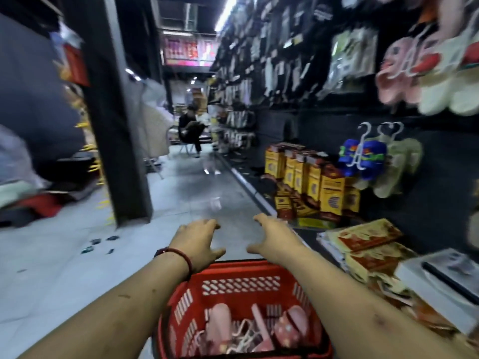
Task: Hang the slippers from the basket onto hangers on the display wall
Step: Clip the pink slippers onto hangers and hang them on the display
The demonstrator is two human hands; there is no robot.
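Reaches left hand (198, 242) and right hand (274, 238) forward, just past the far rim of the red basket (233, 265). Spreads the fingers (210, 224) of both loosely, gripping nothing. Wears a red cord (178, 253) on the left wrist. Has pink slippers (220, 325) and white hangers (243, 330) lying inside the basket. Faces an aisle with the display wall (324, 130) on the right, blue slippers (363, 159) hanging there above yellow boxes (311, 174).

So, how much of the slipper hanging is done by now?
Some pairs hang on the display wall, like the blue slippers and a pink pair above; whether they came from the red basket is unclear. Nothing is in hand: left hand and right hand reach forward, fingers open. Left to do: pink slippers lie in it, unhung.
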